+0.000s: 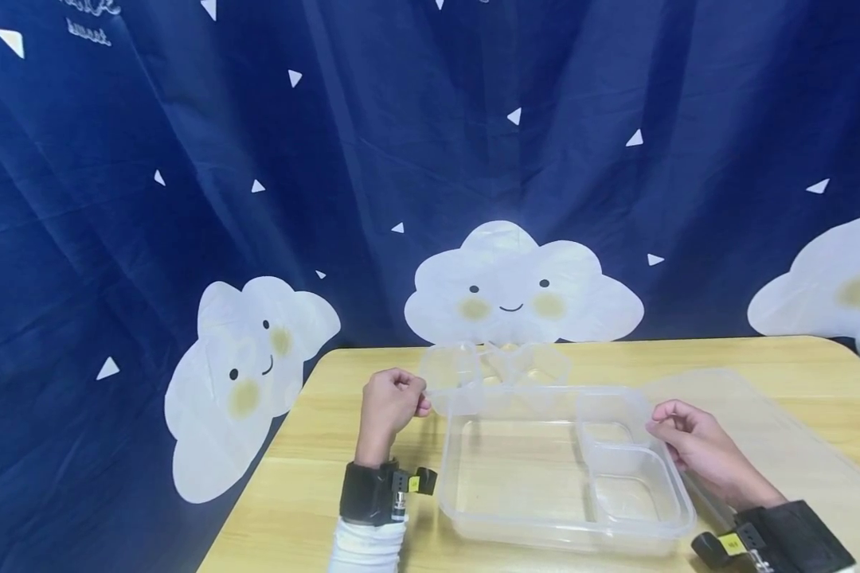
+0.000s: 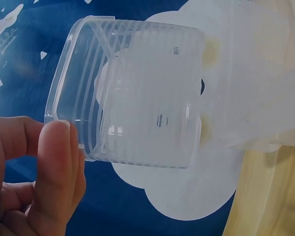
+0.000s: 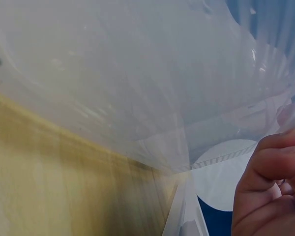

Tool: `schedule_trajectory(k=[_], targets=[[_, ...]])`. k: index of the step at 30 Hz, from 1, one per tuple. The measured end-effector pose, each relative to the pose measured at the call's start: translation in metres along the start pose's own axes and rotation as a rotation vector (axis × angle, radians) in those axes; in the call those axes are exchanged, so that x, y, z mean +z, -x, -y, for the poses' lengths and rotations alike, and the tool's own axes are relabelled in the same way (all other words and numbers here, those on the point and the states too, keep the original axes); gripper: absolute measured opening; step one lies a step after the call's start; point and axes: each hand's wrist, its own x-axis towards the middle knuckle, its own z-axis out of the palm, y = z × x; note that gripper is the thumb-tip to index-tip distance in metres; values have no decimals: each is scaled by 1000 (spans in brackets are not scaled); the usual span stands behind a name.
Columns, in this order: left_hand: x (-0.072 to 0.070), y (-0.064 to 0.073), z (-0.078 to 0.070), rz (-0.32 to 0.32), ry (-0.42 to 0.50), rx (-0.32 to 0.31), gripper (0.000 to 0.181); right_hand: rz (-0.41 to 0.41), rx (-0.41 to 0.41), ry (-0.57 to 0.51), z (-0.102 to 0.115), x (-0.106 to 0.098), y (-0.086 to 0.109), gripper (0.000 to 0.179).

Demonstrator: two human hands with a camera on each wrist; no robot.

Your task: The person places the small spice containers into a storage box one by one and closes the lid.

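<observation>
A large clear plastic box (image 1: 523, 525) sits on the table in the head view, with two small clear bins (image 1: 627, 485) along its right side. My left hand (image 1: 394, 402) is by its far left corner. In the left wrist view, the thumb and fingers pinch the rim of a small ribbed clear bin (image 2: 147, 93). My right hand (image 1: 702, 450) is at the large box's right rim; in the right wrist view its curled fingers (image 3: 273, 157) pinch the translucent edge, with one fingertip showing through the plastic.
Further small clear bins (image 1: 541, 366) stand behind the large box. A flat translucent lid (image 1: 767, 446) lies to the right on the wooden table (image 1: 301, 477). A dark blue curtain (image 1: 373, 103) with clouds hangs behind the table.
</observation>
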Motion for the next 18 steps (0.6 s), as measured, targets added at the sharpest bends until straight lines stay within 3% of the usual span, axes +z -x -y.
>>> schedule_trajectory(k=[18], targets=[[6, 3, -3, 60, -10, -18, 12, 12, -5, -19, -2, 1, -1, 6]])
